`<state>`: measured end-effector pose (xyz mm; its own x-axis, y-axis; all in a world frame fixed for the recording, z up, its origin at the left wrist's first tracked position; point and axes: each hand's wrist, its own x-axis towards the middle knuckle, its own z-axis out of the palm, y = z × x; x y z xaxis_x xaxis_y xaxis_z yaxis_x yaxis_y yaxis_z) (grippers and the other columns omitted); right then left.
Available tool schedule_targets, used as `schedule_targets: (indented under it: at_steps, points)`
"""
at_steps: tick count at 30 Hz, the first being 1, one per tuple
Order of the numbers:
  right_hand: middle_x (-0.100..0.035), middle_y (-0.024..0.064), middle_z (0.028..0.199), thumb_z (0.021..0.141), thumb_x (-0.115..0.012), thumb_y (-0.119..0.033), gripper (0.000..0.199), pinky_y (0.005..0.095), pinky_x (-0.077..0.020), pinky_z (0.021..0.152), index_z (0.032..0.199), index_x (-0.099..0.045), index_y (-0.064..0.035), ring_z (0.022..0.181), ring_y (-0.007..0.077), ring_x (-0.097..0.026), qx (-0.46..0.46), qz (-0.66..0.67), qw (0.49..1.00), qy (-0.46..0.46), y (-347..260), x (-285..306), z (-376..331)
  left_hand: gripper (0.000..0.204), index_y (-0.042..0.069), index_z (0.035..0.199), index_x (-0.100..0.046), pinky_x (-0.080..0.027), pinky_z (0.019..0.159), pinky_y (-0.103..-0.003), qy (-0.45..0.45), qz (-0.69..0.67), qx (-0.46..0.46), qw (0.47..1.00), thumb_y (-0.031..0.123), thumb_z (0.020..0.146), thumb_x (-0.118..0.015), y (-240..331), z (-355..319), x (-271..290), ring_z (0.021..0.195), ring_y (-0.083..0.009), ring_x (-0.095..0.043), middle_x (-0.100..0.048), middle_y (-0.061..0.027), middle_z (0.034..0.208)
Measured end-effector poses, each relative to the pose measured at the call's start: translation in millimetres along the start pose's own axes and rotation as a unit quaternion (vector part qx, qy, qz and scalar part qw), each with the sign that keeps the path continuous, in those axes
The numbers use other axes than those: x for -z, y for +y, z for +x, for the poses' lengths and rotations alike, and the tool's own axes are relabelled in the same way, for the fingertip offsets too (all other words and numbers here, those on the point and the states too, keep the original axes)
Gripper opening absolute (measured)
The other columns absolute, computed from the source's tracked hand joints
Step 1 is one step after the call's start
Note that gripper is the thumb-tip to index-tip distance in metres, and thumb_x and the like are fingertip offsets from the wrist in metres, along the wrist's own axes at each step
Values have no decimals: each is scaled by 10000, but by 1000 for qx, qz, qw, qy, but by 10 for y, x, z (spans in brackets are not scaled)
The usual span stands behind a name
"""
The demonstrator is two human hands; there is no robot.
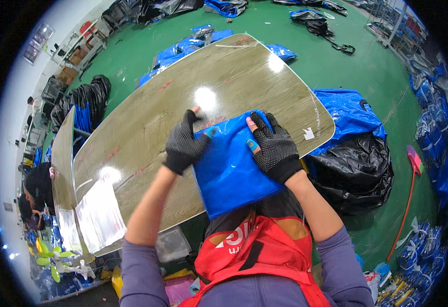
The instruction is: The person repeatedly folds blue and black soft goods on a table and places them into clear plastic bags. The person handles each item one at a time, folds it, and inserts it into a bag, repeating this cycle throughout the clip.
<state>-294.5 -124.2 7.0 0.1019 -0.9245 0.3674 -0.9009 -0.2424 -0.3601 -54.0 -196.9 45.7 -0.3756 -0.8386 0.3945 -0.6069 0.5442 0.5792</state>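
Observation:
A folded blue plastic sheet (232, 171) lies slantwise over the near edge of a wood-grain table top (167, 120), its lower part hanging toward my lap. My right hand (274, 148), in a black dotted fingerless glove, grips its upper right part, with thumb and fingers bent onto it. My left hand (184, 142), gloved alike, is at the sheet's upper left edge. Its index finger and thumb are apart, slightly blurred, with nothing seen between them. Teal wrapping shows on both thumbs. Whether the left thumb touches the sheet, I cannot tell.
Blue plastic packs (183, 48) lie beyond the table. A blue and black plastic pile (354, 148) sits to its right. Farther right are a long-handled broom (410, 179) and tied blue bundles (433, 135). At left, a green-bladed fan (55, 260) stands near another person (38, 192).

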Motion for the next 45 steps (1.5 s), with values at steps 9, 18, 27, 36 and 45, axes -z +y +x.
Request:
schedule_targets:
  at_steps: [9, 18, 27, 36, 45]
  points:
    - [-425, 137, 1438, 820, -569, -251, 575, 474, -417, 934, 1356, -469, -69, 1296, 318, -428, 31, 22, 998, -55, -157, 22, 60, 391, 71, 1136, -632, -481, 794, -446, -127, 225, -47, 965, 268, 799, -633, -227, -408, -118, 866, -381, -606, -644, -213, 993]
    - [-534, 239, 1275, 848, -523, -441, 595, 641, -265, 1044, 1291, -521, -44, 1190, 427, -502, 257, 48, 965, 36, -126, 248, -839, 582, 211, 1442, -372, -394, 1027, -451, -181, -35, -89, 979, 288, 876, -479, 0, -104, -888, 1217, -406, -487, -309, -159, 1505]
    - [-542, 163, 1258, 870, -628, -206, 453, 512, -399, 991, 1281, -500, -67, 1143, 343, -522, -69, 323, 941, 79, 327, 120, -1372, 565, 73, 1338, -454, -399, 999, -419, -233, -320, 99, 913, 455, 927, -519, 16, -731, -286, 1164, -295, -532, -524, -202, 1308]
    - [-659, 81, 896, 917, -596, -435, 435, 331, -460, 711, 943, -643, -4, 772, 152, -562, -311, 488, 815, 27, -43, -146, -1187, 926, -3, 1460, -209, -385, 1022, -388, -14, -495, 206, 844, 537, 844, -640, 414, -2281, -465, 1218, -275, -482, -485, -221, 1332]
    - [-491, 149, 1364, 870, -633, -294, 646, 464, -450, 996, 1409, -380, -44, 1195, 334, -522, -366, 668, 627, -164, -302, -135, -1426, 449, 7, 1086, -608, -516, 757, -424, -281, -18, 150, 948, 387, 847, -589, -266, -2139, 920, 883, -331, -663, -670, -216, 916]
